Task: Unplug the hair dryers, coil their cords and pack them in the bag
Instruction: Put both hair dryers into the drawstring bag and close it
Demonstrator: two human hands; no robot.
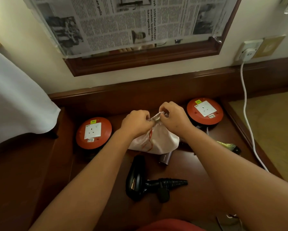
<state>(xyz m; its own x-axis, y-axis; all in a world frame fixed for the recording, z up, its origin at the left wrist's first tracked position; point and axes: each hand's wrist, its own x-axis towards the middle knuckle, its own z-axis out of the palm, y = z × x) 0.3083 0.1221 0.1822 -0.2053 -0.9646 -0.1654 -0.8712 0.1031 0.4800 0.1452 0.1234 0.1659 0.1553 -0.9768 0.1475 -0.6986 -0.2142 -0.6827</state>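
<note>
My hands pinch the soft, matt white cloth bag. The black hair dryer looks glossy plastic, its ribbed cord sleeve matt. The dark wooden tabletop shines, polished smooth. The mirror's covering is newsprint.

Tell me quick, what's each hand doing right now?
Left hand: closed, pinching the gathered neck of the white bag.
Right hand: closed, pinching the same neck.

White bag with thin red lines; glossy black hair dryer with a ribbed black cord sleeve; two orange-red reels, white socket faces, small yellow labels; dark brown wooden surface; black-and-white newspaper; white cable
</note>
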